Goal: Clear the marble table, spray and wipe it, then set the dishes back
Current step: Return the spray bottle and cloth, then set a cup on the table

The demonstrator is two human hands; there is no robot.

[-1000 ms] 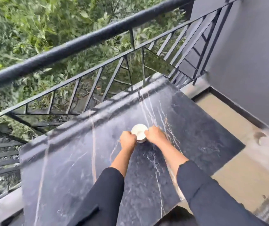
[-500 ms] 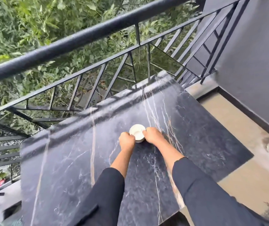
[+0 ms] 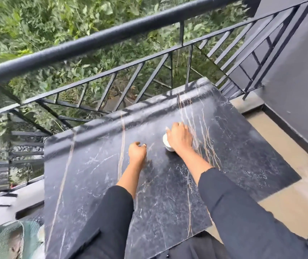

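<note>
The small white cup (image 3: 166, 143) stands upright on the dark marble tabletop (image 3: 93, 184), in the far half and a little right of the middle, short of the far edge that runs along the railing (image 3: 112, 35). The right hand (image 3: 179, 139) lies directly over it from above, with the fingers curved down over the rim and far side. Only the cup's left side and a sliver of rim show beside the thumb. The left hand (image 3: 137, 153) is near the cup on its left but apart from it, low over the marble, its fingers loosely curled and holding nothing. The cup is round, so it has no long axis to line up with. What matters is that it sits wholly under the right hand, which is clearly the nearer one. Judging by this, the cup is being set in place, and the right hand's next move is straight up and off.
</note>
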